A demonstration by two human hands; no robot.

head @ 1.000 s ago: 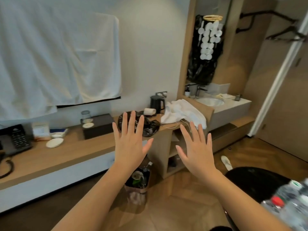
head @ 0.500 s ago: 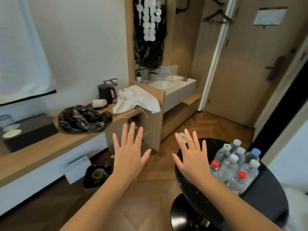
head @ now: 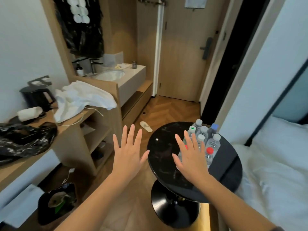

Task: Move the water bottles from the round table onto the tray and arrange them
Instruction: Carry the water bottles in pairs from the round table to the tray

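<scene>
Both hands spread wide and empty: left hand (head: 129, 153) over floor, right hand (head: 191, 158) over the round desk (head: 164, 152). Beyond, water bottles (head: 204, 140) clustered upright near the far rim; likely to topple if grabbed carelessly.

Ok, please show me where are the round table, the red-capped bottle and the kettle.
round table (head: 163, 147): head view, bare black top, left part.
red-capped bottle (head: 210, 150): head view, on its red cap.
kettle (head: 35, 97): head view, on its black body.
</scene>
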